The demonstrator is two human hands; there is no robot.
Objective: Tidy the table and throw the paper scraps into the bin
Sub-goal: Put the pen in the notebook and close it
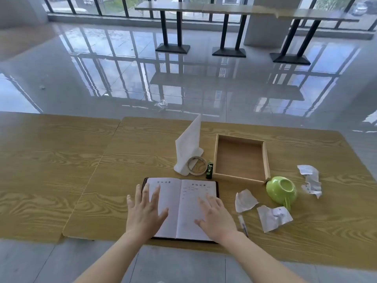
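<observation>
An open notebook (pixel 180 207) lies at the near edge of the wooden worktop (pixel 61 170), and both hands rest flat on its pages. The left hand (pixel 143 211) covers the left page with fingers spread, its grip open and holding nothing; the right hand (pixel 215 216) lies palm down on the right page, likewise open.

Three paper scraps sit to the right of the notebook — a crumpled scrap (pixel 244 200) just beside the right page, a larger creased scrap (pixel 273 217) nearer the worktop's edge, and a torn, twisted scrap (pixel 311 180) further right. Between the first two scraps and the last, a green cup (pixel 281 189) lies tipped on its side (its handle points towards the near edge). A pen (pixel 243 222) lies close to the right wrist, between the notebook and the larger scrap.

Behind the notebook stand a folded white sheet of paper (pixel 188 148), propped upright, with a roll of tape (pixel 196 166) leaning at its base and a small dark green object (pixel 209 170) just beside that. An empty wooden tray (pixel 216 158) sits right of these, its near corner close to the cup.
</observation>
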